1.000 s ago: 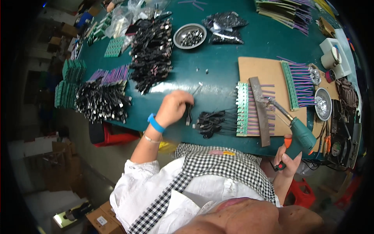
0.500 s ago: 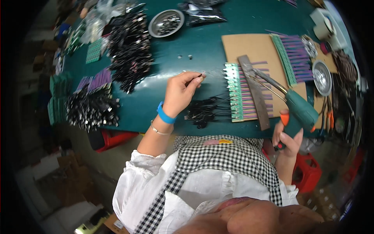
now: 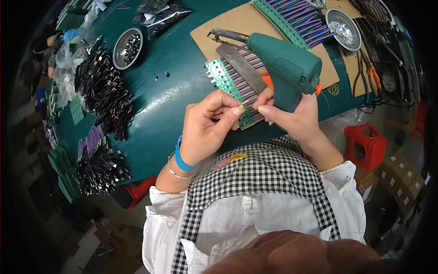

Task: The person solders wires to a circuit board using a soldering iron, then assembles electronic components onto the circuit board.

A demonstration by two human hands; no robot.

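A: A green glue gun (image 3: 285,68) is gripped in the right hand (image 3: 287,116), palm wrapped round the handle, nozzle aimed to the far left over the cardboard sheet (image 3: 228,23).

B: And a thin little pin or wire (image 3: 245,103) is pinched in the left hand (image 3: 207,123), between thumb and forefinger. What kind of part it is cannot be made out; it is too small.

A: The right hand's fingertips are brought up against that same small piece, so both hands are seen meeting just near the edge of the green table (image 3: 150,118), close to the body.

B: Right beneath them a green circuit strip (image 3: 223,80) with purple and pink wires is laid, with a flat grey metal bar (image 3: 242,68) placed across it.

A: A second wired strip (image 3: 296,18) is spotted farther off on the cardboard, and a silver dish (image 3: 344,29) is set to its right.

B: Over on the far left, a round metal bowl (image 3: 127,42) of small dark parts is noted. Near it a heap of black wired components (image 3: 105,96) is piled, and another heap (image 3: 98,166) lies nearer, at the table's left edge.

A: A blue band (image 3: 182,160) and a thin bangle are worn on the left wrist. A red stool (image 3: 367,146) is glimpsed below the table on the right.
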